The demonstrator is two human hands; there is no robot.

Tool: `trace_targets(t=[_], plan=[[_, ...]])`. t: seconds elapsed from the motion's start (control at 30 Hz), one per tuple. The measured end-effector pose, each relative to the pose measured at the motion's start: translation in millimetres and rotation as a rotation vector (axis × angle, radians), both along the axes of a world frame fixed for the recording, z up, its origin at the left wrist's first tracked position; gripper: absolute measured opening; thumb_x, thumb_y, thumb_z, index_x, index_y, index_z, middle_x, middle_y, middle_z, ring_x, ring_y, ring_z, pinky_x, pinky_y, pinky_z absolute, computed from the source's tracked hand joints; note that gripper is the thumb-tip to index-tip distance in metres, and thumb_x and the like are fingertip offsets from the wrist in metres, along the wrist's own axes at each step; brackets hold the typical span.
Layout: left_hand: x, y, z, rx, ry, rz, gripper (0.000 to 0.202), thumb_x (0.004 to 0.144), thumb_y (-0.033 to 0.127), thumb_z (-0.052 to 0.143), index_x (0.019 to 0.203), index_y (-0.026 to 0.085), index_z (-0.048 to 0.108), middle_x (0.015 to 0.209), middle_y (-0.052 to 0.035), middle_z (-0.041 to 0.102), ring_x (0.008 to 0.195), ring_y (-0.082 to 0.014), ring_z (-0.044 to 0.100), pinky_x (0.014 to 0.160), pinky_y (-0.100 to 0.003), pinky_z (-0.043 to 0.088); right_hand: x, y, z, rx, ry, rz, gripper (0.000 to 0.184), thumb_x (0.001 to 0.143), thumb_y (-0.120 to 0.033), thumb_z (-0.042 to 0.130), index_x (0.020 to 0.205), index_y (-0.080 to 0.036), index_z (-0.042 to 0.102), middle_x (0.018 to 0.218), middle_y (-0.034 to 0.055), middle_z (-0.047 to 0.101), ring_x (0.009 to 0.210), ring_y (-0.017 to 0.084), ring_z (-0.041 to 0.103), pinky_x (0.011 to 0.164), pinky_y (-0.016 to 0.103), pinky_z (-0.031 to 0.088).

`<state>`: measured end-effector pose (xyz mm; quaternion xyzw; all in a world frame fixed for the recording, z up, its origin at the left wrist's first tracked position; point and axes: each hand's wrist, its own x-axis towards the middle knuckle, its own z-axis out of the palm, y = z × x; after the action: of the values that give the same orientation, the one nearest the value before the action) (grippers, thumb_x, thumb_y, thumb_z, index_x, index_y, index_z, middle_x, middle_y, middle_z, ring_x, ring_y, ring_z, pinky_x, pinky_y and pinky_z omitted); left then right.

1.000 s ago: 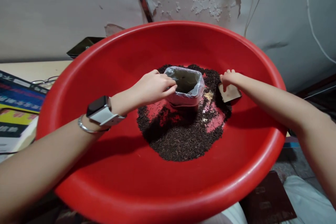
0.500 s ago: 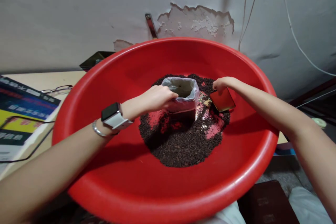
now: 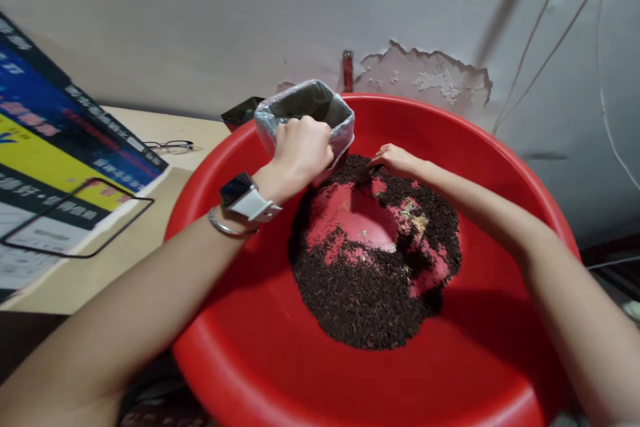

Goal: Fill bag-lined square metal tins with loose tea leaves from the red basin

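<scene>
My left hand [image 3: 304, 143] grips the near rim of an open tin-like container [image 3: 345, 127], which has a clear plastic bag lining it and folded over its edge. The container is raised and tilted above the left part of a big red basin [image 3: 280, 387]. In the basin lies a spread of dark, loose bits like dry tea leaves [image 3: 360, 310], with bare red floor and some pale yellowish bits among them. At the far side of the spread is my right hand [image 3: 395, 160], its fingers closed and pointing down at the leaves. What they hold is hidden.
A printed blue and yellow box [image 3: 65, 140] stands left on the pale table [image 3: 145, 240]. Near it are eyeglasses [image 3: 173, 145] and a black wire frame [image 3: 75, 217]. Behind the basin is a dark open container [image 3: 243, 113]. Cords [image 3: 543, 33] hang along the peeling wall.
My left hand has lifted the container off the basin floor, up and leftward. My right hand has moved left to the far leaves; the red, gold-edged piece it held no longer shows. The view has shifted.
</scene>
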<state>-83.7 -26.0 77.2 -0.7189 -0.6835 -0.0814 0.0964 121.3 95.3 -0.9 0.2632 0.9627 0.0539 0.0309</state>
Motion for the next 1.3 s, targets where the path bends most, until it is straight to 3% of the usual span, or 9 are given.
trace_targets(t=[0.17, 0.33, 0.43, 0.57, 0.73, 0.93, 1.07, 1.3], plan=[[-5.5, 0.2, 2.3, 0.046, -0.009, -0.022, 0.036, 0.084, 0.025, 0.043, 0.104, 0.009, 0.069, 0.101, -0.0176, 0.068, 0.096, -0.0318, 0.062, 0.077, -0.041, 0.047, -36.2, 15.7, -35.8, -0.007, 0.03, 0.123, 0.045, 0.093, -0.012, 0.028, 0.129, -0.015, 0.055, 0.131, 0.0071, 0.056, 0.122, 0.013, 0.045, 0.109, 0.031, 0.023], [-8.1, 2.9, 0.9, 0.07, -0.007, -0.035, 0.034, 0.083, 0.023, 0.044, 0.099, 0.01, 0.071, 0.095, -0.0166, 0.07, 0.089, -0.03, 0.063, 0.071, -0.039, 0.048, -47.7, 31.7, -62.2, 0.007, 0.008, 0.178, 0.044, 0.099, -0.023, 0.025, 0.136, -0.019, 0.047, 0.143, 0.005, 0.046, 0.134, 0.013, 0.032, 0.115, 0.032, 0.01], [-8.7, 3.1, 1.4, 0.057, -0.029, -0.016, 0.036, 0.084, 0.025, 0.044, 0.102, 0.008, 0.071, 0.099, -0.0188, 0.069, 0.092, -0.0326, 0.063, 0.072, -0.042, 0.048, -42.3, 50.5, -74.3, 0.028, -0.018, 0.113, 0.045, 0.098, -0.02, 0.027, 0.139, -0.018, 0.045, 0.145, 0.0069, 0.042, 0.137, 0.015, 0.03, 0.115, 0.036, 0.011], [-7.4, 3.3, -0.4, 0.039, -0.032, -0.033, 0.035, 0.084, 0.025, 0.046, 0.103, 0.009, 0.071, 0.1, -0.018, 0.069, 0.095, -0.0329, 0.063, 0.075, -0.043, 0.048, -20.0, 65.3, -81.3, 0.051, -0.053, -0.026, 0.046, 0.095, -0.018, 0.033, 0.139, -0.015, 0.044, 0.144, 0.0111, 0.043, 0.136, 0.02, 0.035, 0.112, 0.036, 0.022], [-4.9, 5.0, -6.2, 0.026, -0.01, -0.065, 0.035, 0.081, 0.022, 0.046, 0.101, 0.01, 0.071, 0.095, -0.0156, 0.07, 0.092, -0.0305, 0.064, 0.073, -0.041, 0.049, 26.9, 58.0, -75.8, 0.062, -0.111, -0.228, 0.046, 0.094, -0.017, 0.035, 0.138, -0.013, 0.045, 0.138, 0.0166, 0.048, 0.13, 0.022, 0.042, 0.103, 0.037, 0.035], [-5.0, 6.9, -10.4, 0.04, -0.022, -0.104, 0.036, 0.081, 0.029, 0.046, 0.099, 0.011, 0.071, 0.093, -0.0155, 0.07, 0.091, -0.0315, 0.063, 0.073, -0.04, 0.048, 78.4, 28.3, -54.9, 0.04, -0.247, -0.48, 0.045, 0.093, -0.016, 0.037, 0.136, -0.019, 0.049, 0.13, 0.0144, 0.056, 0.12, 0.022, 0.053, 0.093, 0.032, 0.043], [-4.6, 8.8, -12.4, 0.008, -0.041, -0.14, 0.04, 0.081, 0.03, 0.045, 0.101, 0.007, 0.071, 0.097, -0.0205, 0.068, 0.095, -0.035, 0.062, 0.077, -0.044, 0.046, 95.9, 2.7, -35.9, 0.019, -0.353, -0.639, 0.04, 0.089, -0.015, 0.041, 0.125, -0.019, 0.059, 0.113, 0.0175, 0.065, 0.105, 0.026, 0.062, 0.084, 0.036, 0.046], [-2.2, 10.1, -14.4, 0.027, -0.04, -0.188, 0.037, 0.079, 0.031, 0.047, 0.099, 0.012, 0.071, 0.092, -0.0149, 0.069, 0.094, -0.0307, 0.062, 0.077, -0.039, 0.047, 105.0, -61.4, -14.7, -0.075, -0.495, -0.798, 0.033, 0.077, -0.018, 0.056, 0.107, -0.013, 0.069, 0.106, 0.0206, 0.066, 0.101, 0.03, 0.063, 0.08, 0.035, 0.049]])
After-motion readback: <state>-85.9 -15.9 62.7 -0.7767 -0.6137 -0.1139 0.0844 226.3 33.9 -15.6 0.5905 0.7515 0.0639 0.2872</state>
